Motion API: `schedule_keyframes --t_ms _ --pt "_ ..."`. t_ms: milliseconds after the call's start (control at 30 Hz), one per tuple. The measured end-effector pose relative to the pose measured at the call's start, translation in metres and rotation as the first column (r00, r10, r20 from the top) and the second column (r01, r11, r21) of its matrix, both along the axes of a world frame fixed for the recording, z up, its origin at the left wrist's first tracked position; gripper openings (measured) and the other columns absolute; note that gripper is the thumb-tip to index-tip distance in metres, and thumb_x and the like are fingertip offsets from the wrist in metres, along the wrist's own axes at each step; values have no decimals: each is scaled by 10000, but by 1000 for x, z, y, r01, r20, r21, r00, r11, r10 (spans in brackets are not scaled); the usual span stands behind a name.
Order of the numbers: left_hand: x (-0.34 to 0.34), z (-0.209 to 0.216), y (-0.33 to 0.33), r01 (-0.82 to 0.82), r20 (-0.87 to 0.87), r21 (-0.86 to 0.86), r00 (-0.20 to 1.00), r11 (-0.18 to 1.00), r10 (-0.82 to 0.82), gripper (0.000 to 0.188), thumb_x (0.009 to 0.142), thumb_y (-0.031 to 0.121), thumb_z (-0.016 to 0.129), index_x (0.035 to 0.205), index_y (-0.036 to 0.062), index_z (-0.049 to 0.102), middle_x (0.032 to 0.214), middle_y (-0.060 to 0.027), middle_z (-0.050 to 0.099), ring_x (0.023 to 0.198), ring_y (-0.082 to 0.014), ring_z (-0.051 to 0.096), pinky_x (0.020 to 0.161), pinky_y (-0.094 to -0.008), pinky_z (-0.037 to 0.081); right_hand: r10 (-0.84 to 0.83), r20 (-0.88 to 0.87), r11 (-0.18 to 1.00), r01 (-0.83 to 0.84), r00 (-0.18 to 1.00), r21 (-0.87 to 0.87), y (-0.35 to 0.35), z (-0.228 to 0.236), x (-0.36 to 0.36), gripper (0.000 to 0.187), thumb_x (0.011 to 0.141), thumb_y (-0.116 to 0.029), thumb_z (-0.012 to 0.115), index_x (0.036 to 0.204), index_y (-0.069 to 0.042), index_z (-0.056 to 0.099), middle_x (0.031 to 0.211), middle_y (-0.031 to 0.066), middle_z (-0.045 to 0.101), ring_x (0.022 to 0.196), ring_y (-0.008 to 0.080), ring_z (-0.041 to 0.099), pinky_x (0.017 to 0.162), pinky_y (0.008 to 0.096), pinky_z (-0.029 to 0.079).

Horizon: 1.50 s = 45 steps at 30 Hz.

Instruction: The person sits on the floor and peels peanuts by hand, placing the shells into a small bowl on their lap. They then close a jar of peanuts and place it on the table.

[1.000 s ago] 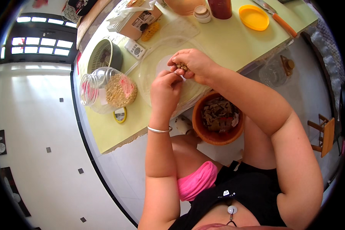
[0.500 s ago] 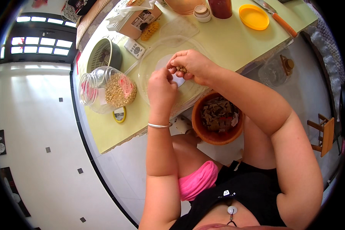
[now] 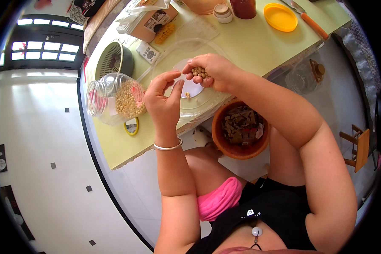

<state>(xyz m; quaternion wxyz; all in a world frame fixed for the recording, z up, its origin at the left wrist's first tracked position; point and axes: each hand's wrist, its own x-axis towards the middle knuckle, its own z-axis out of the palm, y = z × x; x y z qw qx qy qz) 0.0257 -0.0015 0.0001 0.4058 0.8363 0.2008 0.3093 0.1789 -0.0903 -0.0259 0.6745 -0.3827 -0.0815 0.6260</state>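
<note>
Hands (image 3: 162, 98) wider apart, left seemingly over clear dish rim (image 3: 200, 111)

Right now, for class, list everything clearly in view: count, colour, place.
Table: 1, pale green, centre
Jar: 1, clear, table left
Beans: many, tan, in jar and right fingers
Dish: 1, clear, right of jar
Bits: few, yellowish, on dish
Basket: 1, grey, beyond jar
Gadget: 1, white, by basket
Mirror: 1, yellow rim, near jar
Box: 1, brown, table's far side
Lid: 1, yellow, far right
Knife: 1, orange handle, beside lid
Tub: 1, dark red, beside lid
Bucket: 1, orange, below table edge
Scraps: many, brown, in bucket
Stool: 1, brown, right
Bangle: 1, silver, left wrist
Left fingers: 1 set, bare, above dish
Right fingers: 1 set, bare, cupping beans
</note>
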Motion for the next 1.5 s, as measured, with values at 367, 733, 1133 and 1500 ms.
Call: schedule_keyframes --t_ms 367,733,1133,1500 --pt "-11 -5 -2 96 -412 255 911 962 19 124 725 -48 702 843 -8 704 779 -112 643 684 -203 646 666 -297 525 -5 111 1000 4 994 10 0 -1 -2 168 953 -118 510 960 24 599 816 81 608 584 80 546 398 169 347" --pt "-10 0 -2 198 -465 351 885 915 -14 115 730 -34 687 840 -2 695 767 -129 631 674 -234 634 641 -319 514 37 192 999 -36 981 -4 0 -2 -5 130 928 -101 537 912 2 615 787 60 608 564 70 531 405 189 319" --pt "-11 3 6 -27 2 -307 1000 951 29 101 866 -13 688 959 -51 700 844 -53 692 747 -105 648 671 -215 516 95 187 995 -96 978 -4 3 -5 -8 212 954 -188 538 896 2 612 778 92 613 570 103 527 407 207 330" --pt "-13 -15 20 -46 -340 480 911 876 235 155 739 24 728 893 14 734 782 -132 670 695 -250 656 661 -330 517 36 70 999 -38 997 21 0 -4 -1 216 956 -177 540 903 20 610 771 103 624 549 102 544 389 192 330"
